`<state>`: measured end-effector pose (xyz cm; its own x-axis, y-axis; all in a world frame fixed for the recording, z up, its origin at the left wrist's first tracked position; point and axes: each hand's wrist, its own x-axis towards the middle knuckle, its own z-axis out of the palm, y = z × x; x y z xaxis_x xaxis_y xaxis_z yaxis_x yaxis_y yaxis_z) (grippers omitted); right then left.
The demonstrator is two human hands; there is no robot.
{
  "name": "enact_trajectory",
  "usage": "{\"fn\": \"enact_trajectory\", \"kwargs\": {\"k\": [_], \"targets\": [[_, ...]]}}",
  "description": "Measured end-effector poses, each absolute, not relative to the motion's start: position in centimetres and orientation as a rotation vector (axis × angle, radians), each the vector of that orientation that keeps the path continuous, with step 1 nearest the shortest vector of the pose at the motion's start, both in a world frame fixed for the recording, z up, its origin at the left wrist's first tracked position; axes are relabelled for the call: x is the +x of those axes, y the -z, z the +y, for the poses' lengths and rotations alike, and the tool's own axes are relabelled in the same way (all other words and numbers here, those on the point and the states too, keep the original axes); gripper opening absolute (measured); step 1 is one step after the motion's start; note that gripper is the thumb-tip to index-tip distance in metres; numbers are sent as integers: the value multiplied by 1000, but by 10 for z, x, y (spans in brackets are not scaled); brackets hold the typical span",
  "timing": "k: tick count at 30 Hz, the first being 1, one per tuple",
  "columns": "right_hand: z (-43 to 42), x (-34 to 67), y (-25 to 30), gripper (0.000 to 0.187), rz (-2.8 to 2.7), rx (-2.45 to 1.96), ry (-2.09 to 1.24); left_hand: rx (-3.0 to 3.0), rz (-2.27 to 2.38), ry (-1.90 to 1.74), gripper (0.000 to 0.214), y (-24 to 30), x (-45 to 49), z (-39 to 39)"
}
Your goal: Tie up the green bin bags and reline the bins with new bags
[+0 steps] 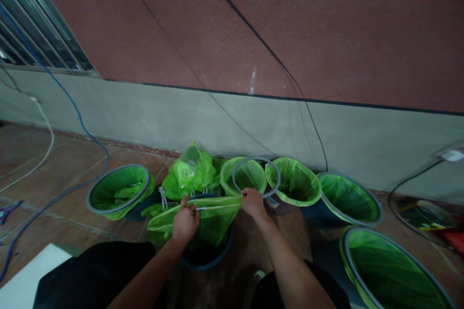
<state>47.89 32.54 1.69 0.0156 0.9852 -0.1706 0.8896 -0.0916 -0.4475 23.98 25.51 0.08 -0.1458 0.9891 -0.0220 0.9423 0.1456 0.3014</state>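
My left hand and my right hand each pinch the top edge of a green mesh bag and hold it stretched over a dark blue pot in front of me. My right hand also seems to touch a grey ring that stands tilted just behind it. A loose pile of green bags lies behind my left hand.
Several pots lined with green bags stand along the wall: one at the left, two behind the ring, one at the right, one at the near right. Blue cable and white cable cross the tiled floor at the left.
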Motion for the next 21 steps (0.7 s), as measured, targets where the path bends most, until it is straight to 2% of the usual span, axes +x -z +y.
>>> {"fn": "enact_trajectory", "kwargs": {"k": [4,10,21], "targets": [[324,475,-16,33,-1975,-2043,-638,1862,2153,-180,23,0,239,277],[322,472,-19,31,-1951,-2047,-636,1799,2187,-181,25,1,233,276],[322,470,-26,31,-1925,-2008,-701,1797,2111,-827,21,-37,236,251]]}}
